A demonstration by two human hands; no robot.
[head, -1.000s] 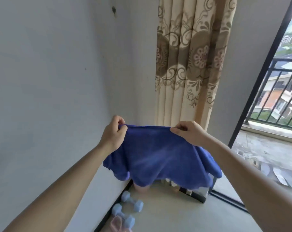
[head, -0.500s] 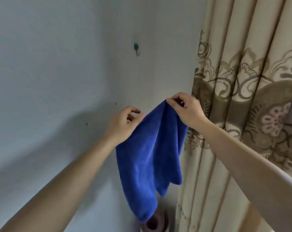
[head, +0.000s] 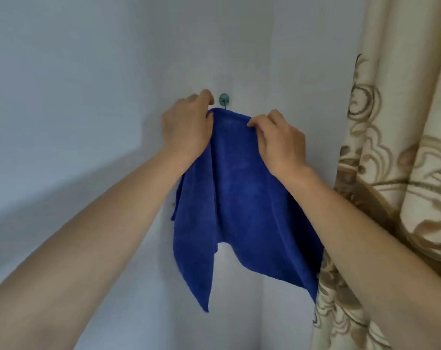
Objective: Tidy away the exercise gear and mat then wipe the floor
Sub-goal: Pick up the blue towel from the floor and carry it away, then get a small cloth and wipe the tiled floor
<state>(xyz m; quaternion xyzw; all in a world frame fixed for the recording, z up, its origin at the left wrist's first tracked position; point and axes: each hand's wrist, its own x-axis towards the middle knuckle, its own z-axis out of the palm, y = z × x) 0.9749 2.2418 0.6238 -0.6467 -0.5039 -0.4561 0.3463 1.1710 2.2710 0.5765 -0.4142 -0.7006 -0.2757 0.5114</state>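
While both arms reach up to the grey wall (head: 88, 97), the left hand (head: 186, 125) grips the top edge of the blue cloth (head: 239, 198) with curled fingers (head: 204, 96), and the right hand (head: 277, 140) pinches this edge too. The cloth hangs between the forearms, its top just under the green wall hook (head: 224, 99) at 12 o'clock. A patterned curtain (head: 391, 173) hangs at 3 o'clock.

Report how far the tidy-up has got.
Done: cannot be judged, since nothing at ground level is in view. In hand: the left hand and right hand grip the top edge of the blue cloth just under the wall hook, apparently to hang it up. Whether it has caught on the hook is unclear. Left: probably only letting go once it hangs, if the wiping is finished.
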